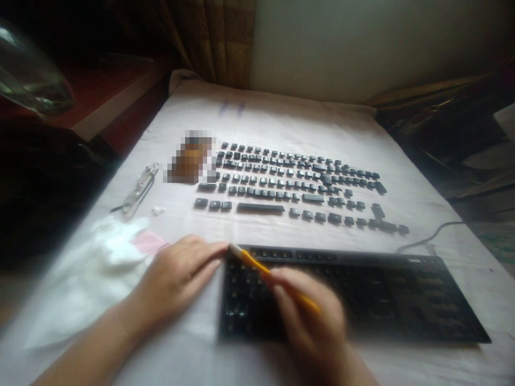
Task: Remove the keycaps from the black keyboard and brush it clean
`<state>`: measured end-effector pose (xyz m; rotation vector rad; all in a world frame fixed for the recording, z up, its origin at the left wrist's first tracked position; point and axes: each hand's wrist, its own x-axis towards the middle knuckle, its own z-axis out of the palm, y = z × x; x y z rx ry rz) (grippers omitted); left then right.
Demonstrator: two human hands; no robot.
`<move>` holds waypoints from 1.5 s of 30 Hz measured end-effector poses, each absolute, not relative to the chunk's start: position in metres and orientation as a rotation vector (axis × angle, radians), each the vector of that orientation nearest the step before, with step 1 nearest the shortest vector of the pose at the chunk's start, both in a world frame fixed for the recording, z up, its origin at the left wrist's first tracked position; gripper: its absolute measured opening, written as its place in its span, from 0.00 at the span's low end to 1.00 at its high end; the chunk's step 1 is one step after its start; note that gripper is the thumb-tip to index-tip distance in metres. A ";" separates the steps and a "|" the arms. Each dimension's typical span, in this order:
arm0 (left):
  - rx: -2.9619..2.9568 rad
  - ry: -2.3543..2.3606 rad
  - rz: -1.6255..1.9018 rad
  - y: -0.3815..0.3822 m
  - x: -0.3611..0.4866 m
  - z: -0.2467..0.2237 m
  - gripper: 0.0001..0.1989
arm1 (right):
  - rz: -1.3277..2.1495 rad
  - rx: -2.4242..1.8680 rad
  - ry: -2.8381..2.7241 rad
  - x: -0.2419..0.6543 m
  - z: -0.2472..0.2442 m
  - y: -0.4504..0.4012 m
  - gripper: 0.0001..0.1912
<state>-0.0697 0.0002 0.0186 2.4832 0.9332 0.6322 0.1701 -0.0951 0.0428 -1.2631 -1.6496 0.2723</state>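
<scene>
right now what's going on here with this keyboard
A person's right hand holds a yellow tool with a pale head, perhaps a brush, at the upper left corner of a black keyboard. The left hand is stretched out at that same corner, close to the tool's head. The keyboard's left part looks bare of caps, and black keycaps lie in rows on the pale cloth beyond it.

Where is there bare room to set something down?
The widest bare patch of cloth lies between the loose keys and the far edge; another, right of them, beyond the cable. It's crowded at the keyboard, with the left hand and right hand, and leftward, around glasses and white fluffy material.
</scene>
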 end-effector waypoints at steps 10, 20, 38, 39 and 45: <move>2.467 0.938 0.632 0.000 -0.070 0.020 0.16 | 0.271 -1.279 -1.636 0.171 0.044 -0.097 0.13; 2.486 0.923 0.624 0.000 -0.070 0.020 0.17 | 0.279 -1.207 -1.618 0.172 0.044 -0.096 0.17; 2.508 0.911 0.636 0.000 -0.069 0.021 0.16 | 0.373 -1.182 -1.652 0.174 0.050 -0.102 0.12; 2.511 0.909 0.640 0.000 -0.069 0.021 0.15 | 0.373 -1.185 -1.654 0.173 0.049 -0.102 0.11; 2.515 0.910 0.643 0.001 -0.068 0.023 0.15 | 0.442 -1.219 -1.621 0.173 0.049 -0.102 0.10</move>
